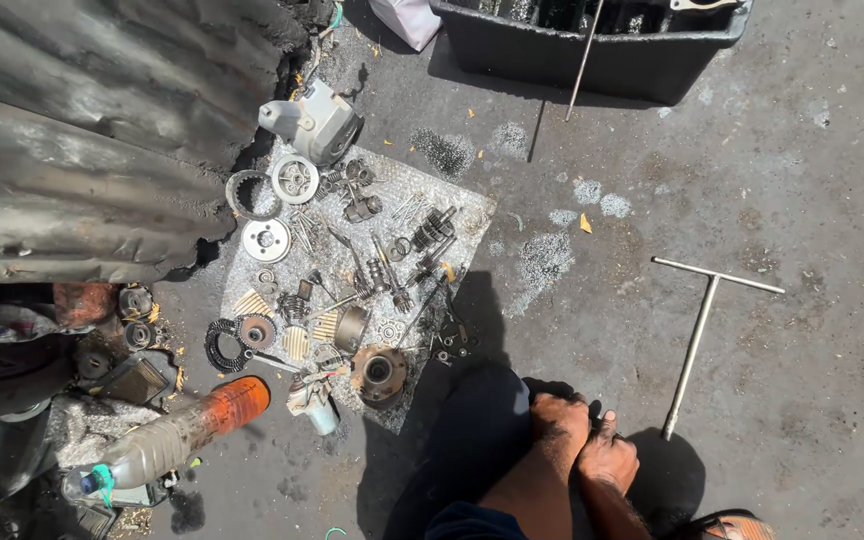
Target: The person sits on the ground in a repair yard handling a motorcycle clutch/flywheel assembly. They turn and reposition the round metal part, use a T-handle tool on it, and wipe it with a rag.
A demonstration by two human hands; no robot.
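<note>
**Hands pressed together low on oily concrete**

The ground was dark, stained concrete in hard sun, with corrugated sheet at upper left. Left hand and right hand sat touching, low centre, fingers curled; whether they gripped anything couldn't be told. The T-wrench lay just right of them, untouched. Parts crowded a mat at centre-left; open floor ran right.

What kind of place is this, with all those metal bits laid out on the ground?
Probably an open-air repair spot. Dismantled machine parts lie on a sheet on oil-stained concrete, beside a T-handle wrench and a black tub.
</note>
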